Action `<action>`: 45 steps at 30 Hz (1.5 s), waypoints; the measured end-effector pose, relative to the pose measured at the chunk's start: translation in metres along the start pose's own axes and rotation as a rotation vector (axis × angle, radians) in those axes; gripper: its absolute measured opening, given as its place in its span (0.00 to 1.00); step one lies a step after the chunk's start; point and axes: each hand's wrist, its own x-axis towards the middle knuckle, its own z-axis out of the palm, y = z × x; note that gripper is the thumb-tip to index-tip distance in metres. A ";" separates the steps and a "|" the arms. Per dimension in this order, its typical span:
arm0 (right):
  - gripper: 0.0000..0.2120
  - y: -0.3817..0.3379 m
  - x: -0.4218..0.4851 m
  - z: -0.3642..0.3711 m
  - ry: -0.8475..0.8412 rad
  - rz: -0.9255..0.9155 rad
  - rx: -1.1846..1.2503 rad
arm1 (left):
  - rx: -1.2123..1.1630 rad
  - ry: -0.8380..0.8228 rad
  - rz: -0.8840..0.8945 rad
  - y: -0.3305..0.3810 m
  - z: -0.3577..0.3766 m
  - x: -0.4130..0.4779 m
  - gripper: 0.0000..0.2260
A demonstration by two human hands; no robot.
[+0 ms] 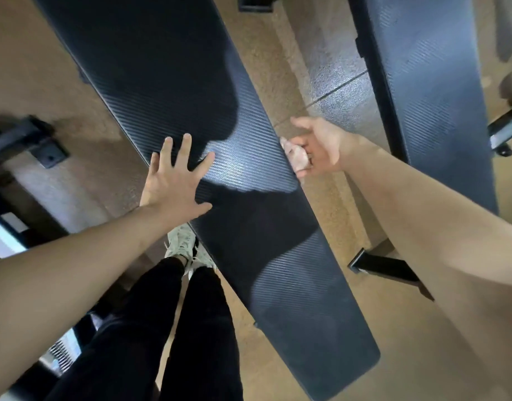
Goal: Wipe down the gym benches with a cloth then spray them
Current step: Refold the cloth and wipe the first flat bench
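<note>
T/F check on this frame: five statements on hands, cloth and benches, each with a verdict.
1. The left hand is spread open over the near bench at its left edge. True.
2. The right hand holds a spray bottle. False: it grips a pale cloth; no bottle shows.
3. The cloth sits at the near bench's right edge. True.
4. Only one bench is in view. False: a second bench stands to the right, across a strip of floor.
5. The person wears white trousers. False: the trousers are black.
</note>
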 end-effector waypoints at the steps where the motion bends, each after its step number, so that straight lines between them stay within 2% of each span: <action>1: 0.33 -0.008 0.001 0.003 -0.001 -0.019 0.003 | -0.009 -0.014 0.006 0.000 -0.002 0.000 0.50; 10: 0.33 -0.058 -0.002 0.024 -0.006 -0.149 0.006 | -0.122 -0.119 0.047 -0.009 -0.038 -0.002 0.47; 15: 0.28 -0.083 -0.001 0.041 -0.004 -0.206 0.041 | -0.241 -0.177 0.084 -0.033 -0.064 0.007 0.39; 17: 0.28 -0.096 0.004 0.048 0.010 -0.216 0.063 | -0.291 -0.144 0.065 -0.047 -0.076 0.016 0.34; 21: 0.30 -0.131 0.009 0.068 0.055 -0.265 0.120 | -0.302 0.073 -0.059 -0.080 -0.095 0.042 0.27; 23: 0.28 -0.152 0.009 0.079 0.058 -0.284 0.119 | -0.304 0.145 -0.111 -0.102 -0.102 0.058 0.30; 25: 0.34 -0.173 0.009 0.088 0.047 -0.319 0.122 | -0.277 0.180 -0.173 -0.125 -0.107 0.074 0.37; 29: 0.33 -0.217 0.003 0.107 -0.016 -0.452 0.062 | -0.212 0.128 -0.262 -0.169 -0.115 0.104 0.51; 32: 0.35 -0.256 -0.004 0.125 -0.014 -0.491 0.002 | -0.250 0.100 -0.244 -0.191 -0.118 0.115 0.50; 35: 0.34 -0.290 -0.008 0.142 0.060 -0.508 -0.063 | -0.287 0.075 -0.208 -0.196 -0.119 0.115 0.49; 37: 0.27 -0.310 -0.011 0.152 0.092 -0.529 -0.106 | -0.304 0.054 -0.182 -0.201 -0.120 0.115 0.49; 39: 0.18 -0.334 -0.003 0.165 0.057 -0.545 -0.141 | -0.332 0.033 -0.152 -0.208 -0.120 0.114 0.48; 40: 0.17 -0.343 0.004 0.169 0.109 -0.538 -0.180 | -0.348 0.025 -0.134 -0.213 -0.119 0.114 0.48; 43: 0.41 -0.362 0.016 0.183 0.267 -0.535 -0.371 | -0.392 0.022 -0.069 -0.226 -0.114 0.111 0.46; 44: 0.39 -0.367 0.005 0.195 0.300 -0.517 -0.485 | -0.415 0.027 -0.044 -0.232 -0.112 0.110 0.45; 45: 0.34 -0.370 -0.008 0.210 0.328 -0.502 -0.613 | -0.444 0.038 -0.022 -0.238 -0.111 0.109 0.44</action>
